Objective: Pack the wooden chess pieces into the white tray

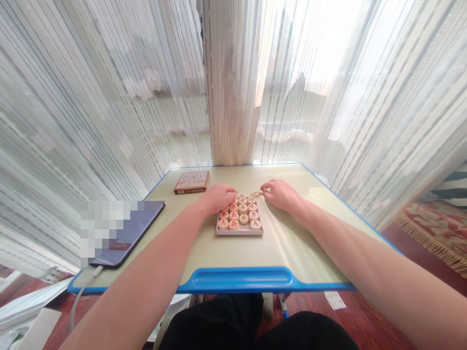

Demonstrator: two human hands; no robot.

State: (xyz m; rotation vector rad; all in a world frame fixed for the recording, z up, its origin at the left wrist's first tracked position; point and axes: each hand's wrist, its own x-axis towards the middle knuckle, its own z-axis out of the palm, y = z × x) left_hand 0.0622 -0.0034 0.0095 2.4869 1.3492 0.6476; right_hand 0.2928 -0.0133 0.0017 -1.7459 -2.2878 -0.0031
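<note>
A shallow white box tray (240, 233) in the middle of the table holds several round wooden xiangqi pieces (243, 218), some with red characters and some with dark ones. My left hand (220, 197) is over the tray's far left corner, fingers stretched out and slightly bent above the pieces there. It covers part of the left column, and its thumb is mostly hidden. Beyond the far right corner, my right hand (277, 192) has its fingertips closed on the edge of a xiangqi piece (260, 192). Beside that lies another loose piece (254, 193).
A flat printed box (191, 182) lies at the back left. On the left stands a tablet-like device (136, 238), partly blurred out, with a white cable (97, 271) plugged in. The table has a raised blue front edge (241, 278). Striped sheer curtains (175, 97) hang behind.
</note>
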